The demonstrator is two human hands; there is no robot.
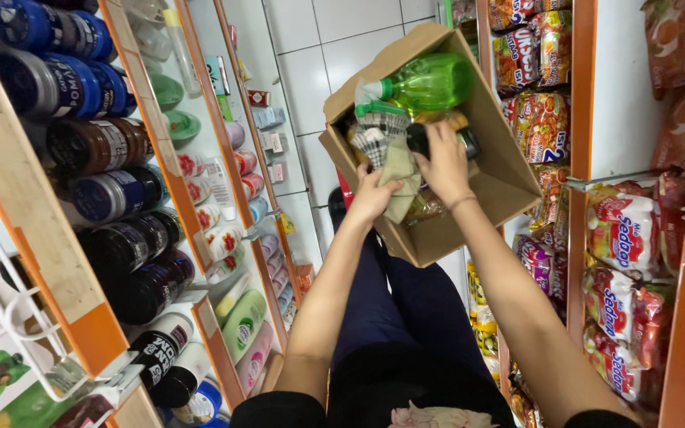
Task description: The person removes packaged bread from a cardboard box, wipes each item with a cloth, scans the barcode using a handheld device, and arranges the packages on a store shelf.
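An open cardboard box rests on my lap in a narrow shop aisle. Inside lie a green plastic bottle, a checked cloth and a dark can. My left hand grips a beige folded cloth at the box's near edge. Reaching into the box, my right hand has its fingers closed around the dark can.
Shelves on the left hold dark and blue cans, bottles and small jars. On the right, orange-framed shelves carry many packets of instant noodles. A white tiled floor runs down the aisle ahead.
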